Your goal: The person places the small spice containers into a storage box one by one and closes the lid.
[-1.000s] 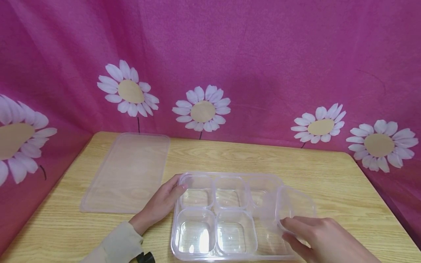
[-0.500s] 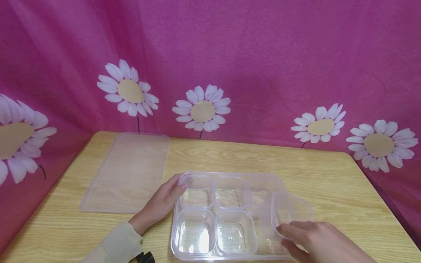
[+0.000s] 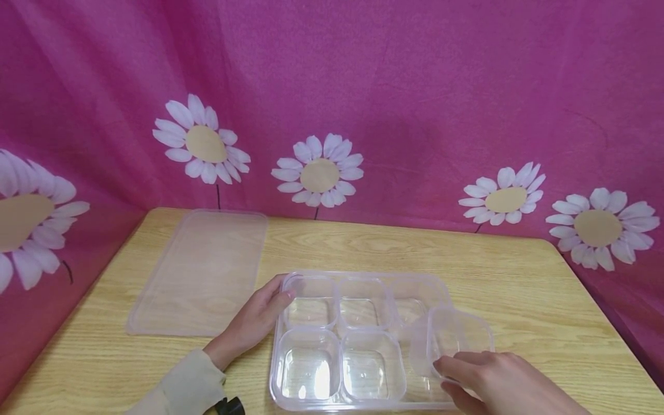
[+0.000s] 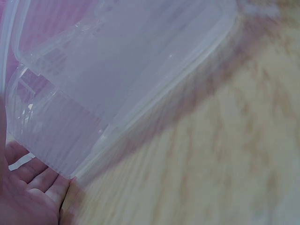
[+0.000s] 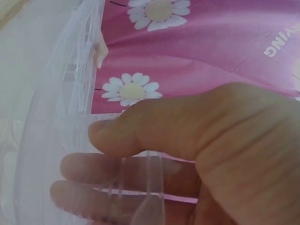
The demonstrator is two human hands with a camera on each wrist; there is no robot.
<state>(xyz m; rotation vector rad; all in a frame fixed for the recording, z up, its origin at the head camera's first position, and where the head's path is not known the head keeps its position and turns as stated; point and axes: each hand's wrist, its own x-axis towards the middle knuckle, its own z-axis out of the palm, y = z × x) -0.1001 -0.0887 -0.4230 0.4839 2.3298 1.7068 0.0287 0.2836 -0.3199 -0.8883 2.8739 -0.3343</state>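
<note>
A large clear plastic container point(image 3: 421, 389) stands near the front of the table with several small square clear boxes point(image 3: 365, 369) inside. At its back left corner my left hand point(image 3: 251, 324) grips the wall, thumb over the rim. The left wrist view shows those fingers point(image 4: 44, 178) against the outer wall. My right hand point(image 3: 505, 377) pinches another small clear box point(image 3: 469, 328) by its near wall, tilted, over the container's right end. In the right wrist view the thumb point(image 5: 124, 131) is on one side of that box's wall, with fingers seen through the plastic.
A flat translucent lid point(image 3: 204, 271) lies on the wooden table point(image 3: 332, 242) at the back left. Behind and beside the table hangs a pink cloth point(image 3: 394, 86) with white flowers. A dark object point(image 3: 230, 407) shows by the left sleeve.
My right hand has moved a little to the left and toward me, lowering the small box over the container's right end. My left hand has stayed on the corner.
</note>
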